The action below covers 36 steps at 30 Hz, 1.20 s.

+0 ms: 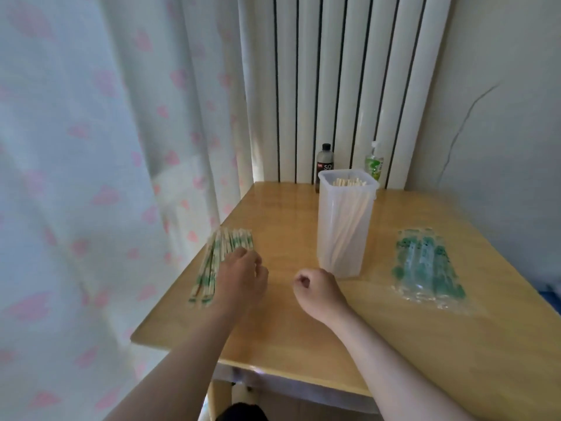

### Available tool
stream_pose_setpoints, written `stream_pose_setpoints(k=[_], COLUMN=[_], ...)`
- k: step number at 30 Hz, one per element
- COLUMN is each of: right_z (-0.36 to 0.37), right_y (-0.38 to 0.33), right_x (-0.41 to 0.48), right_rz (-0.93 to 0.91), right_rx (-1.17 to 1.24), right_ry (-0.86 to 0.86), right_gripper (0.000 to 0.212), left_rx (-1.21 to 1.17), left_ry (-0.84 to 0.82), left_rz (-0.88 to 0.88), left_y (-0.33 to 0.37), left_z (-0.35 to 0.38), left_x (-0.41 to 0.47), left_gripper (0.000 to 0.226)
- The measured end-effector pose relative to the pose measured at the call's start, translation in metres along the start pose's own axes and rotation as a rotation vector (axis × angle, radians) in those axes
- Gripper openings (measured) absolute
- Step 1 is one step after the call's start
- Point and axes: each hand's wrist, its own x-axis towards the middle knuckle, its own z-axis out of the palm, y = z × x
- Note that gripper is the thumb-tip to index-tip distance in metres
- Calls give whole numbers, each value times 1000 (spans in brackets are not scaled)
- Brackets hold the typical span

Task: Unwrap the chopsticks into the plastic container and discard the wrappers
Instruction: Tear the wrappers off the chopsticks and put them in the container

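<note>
Wrapped chopsticks (219, 256) lie under left hand (243, 279), grip unclear; right hand (317, 288) clenched, empty, near plastic container (346, 235)

Soft daylight filters through the white curtain with pink hearts (91, 177) at left, leaving a pale sheen on the glossy wooden tabletop (288, 314). The picture is slightly blurred, its edges bowed by the wide lens.

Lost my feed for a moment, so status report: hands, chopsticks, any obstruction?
Left hand on wrapped chopsticks, grip unclear. Right hand curled, empty. Plastic container partly filled; empty wrappers piled right. Nothing in the way.
</note>
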Motion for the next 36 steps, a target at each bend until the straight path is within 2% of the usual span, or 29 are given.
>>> stream_pose_setpoints(k=[2,4,8,10,14,19,22,25,31,36], right_z=[16,29,55,70,83,86,88,85,80,73], right_y=[-15,-29,-47,-49,-48,-46,-45,-44,-44,-41], right_x=[7,14,30,33,36,38,39,38,34,32], right_rz=[9,13,93,137,122,117,122,135,165,221], right_rx=[19,61,168,196,77,39,8,76,186,393], right_ry=[-53,-82,-79,-48,-3,13,-2,-28,-36,6], right_gripper=[20,20,16,14,19,24,19,13,21,21], left_rx=[49,67,57,67,105,102,77,62,35,34], left_ry=[53,22,-40,-42,-80,-141,-157,-152,-132,-131], left_rz=[-106,-196,-217,-169,-54,-50,-63,-69,-58,-56], left_y=[-23,-38,-56,-60,-61,-65,-68,-69,-69,-71], left_z=[-6,-12,-9,-4,3,6,7,8,8,9], left_x=[-7,-13,-21,-21,-22,-20,-20,-21,-22,-21], left_gripper=[15,26,52,51,48,42,42,41,38,36])
